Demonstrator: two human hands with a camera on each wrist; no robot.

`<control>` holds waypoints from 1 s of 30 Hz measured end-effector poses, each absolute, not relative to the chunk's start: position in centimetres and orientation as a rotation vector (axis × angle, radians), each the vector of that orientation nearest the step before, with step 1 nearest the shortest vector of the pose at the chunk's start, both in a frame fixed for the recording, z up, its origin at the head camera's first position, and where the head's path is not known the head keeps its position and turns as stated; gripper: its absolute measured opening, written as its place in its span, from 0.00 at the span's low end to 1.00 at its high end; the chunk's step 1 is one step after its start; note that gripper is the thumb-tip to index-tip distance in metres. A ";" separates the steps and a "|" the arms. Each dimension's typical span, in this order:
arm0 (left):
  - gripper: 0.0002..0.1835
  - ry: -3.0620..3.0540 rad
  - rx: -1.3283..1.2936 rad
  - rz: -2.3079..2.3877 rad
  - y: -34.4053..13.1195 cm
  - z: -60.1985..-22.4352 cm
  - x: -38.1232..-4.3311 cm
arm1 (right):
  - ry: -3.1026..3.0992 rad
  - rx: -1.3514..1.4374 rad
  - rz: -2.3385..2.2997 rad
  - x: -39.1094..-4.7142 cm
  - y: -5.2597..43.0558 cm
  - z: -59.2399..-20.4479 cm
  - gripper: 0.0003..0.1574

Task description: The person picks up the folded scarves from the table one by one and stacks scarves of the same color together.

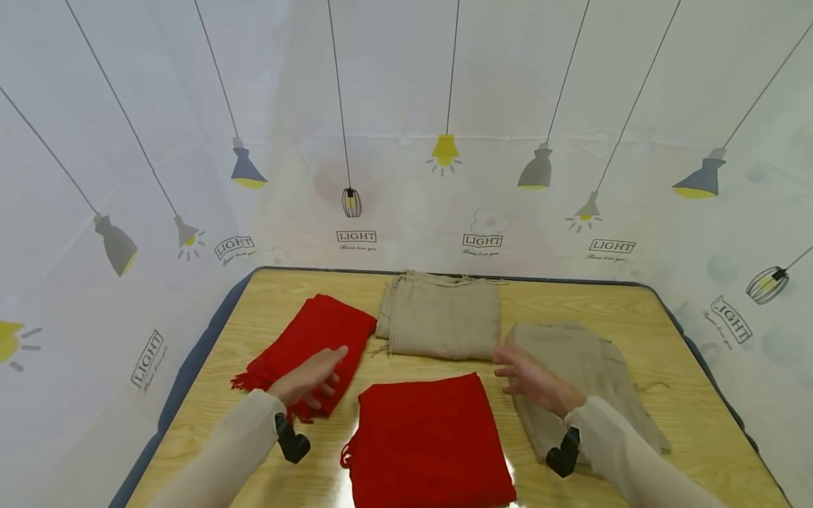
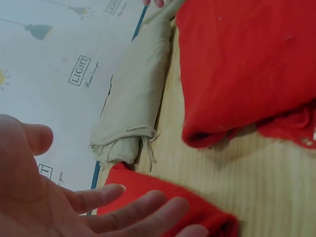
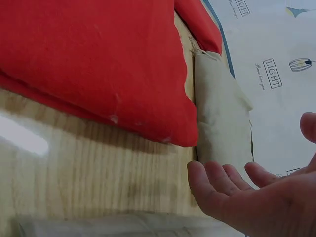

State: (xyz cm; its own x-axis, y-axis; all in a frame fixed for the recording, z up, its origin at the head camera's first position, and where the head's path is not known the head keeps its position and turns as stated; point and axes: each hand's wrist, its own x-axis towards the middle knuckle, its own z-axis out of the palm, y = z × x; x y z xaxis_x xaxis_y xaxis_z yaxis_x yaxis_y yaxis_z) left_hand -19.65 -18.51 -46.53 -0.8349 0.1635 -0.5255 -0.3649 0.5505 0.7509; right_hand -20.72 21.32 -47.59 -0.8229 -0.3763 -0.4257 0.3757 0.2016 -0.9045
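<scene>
In the head view, my left hand [image 1: 308,381] hangs above a folded red cloth [image 1: 324,324] with fringed ends, its fingers spread and holding nothing. My right hand [image 1: 536,377] is over the left part of a beige cloth [image 1: 581,363], fingers loosely extended, also holding nothing. Between the two forearms, nearest to me, lies another folded red cloth [image 1: 425,444] with a bit of fringe at its left side. A second beige cloth [image 1: 444,317], folded to a rectangle, sits at the back. Both wrist views show the palms with fingers apart from the cloths.
The cloths lie on a wood-grain table [image 1: 571,300] with a dark blue edge. A white sheet [image 1: 400,85] printed with hanging lamps rises behind it and along both sides. Each wrist wears a small black device, such as the left one [image 1: 292,441].
</scene>
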 end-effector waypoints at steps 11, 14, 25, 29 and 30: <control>0.37 2.023 -0.275 1.269 -18.3 -48.4 -17.1 | 1.869 0.153 -1.587 -18.4 20.4 -48.6 0.45; 0.37 1.988 -0.296 1.277 -18.3 -49.0 -16.4 | 1.865 0.224 -1.545 -17.9 19.9 -48.9 0.42; 0.36 1.809 -0.373 1.443 -16.9 -50.8 -15.6 | 1.850 0.353 -1.463 -16.7 19.2 -49.6 0.37; 0.32 1.755 -0.386 1.510 -16.0 -51.7 -15.2 | 1.846 0.374 -1.480 -16.2 19.0 -50.3 0.30; 0.30 1.751 -0.385 1.524 -15.8 -51.9 -15.1 | 1.842 0.376 -1.490 -16.1 18.9 -50.4 0.27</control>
State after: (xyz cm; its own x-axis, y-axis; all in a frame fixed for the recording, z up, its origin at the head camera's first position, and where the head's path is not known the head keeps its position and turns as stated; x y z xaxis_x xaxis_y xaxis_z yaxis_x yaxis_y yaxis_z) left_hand -15.15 -15.77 -51.86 -0.6593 0.2517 -0.7085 -0.6671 0.2391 0.7056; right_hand -16.11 18.91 -50.44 -0.6940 -0.2110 -0.6884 0.6292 0.2872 -0.7223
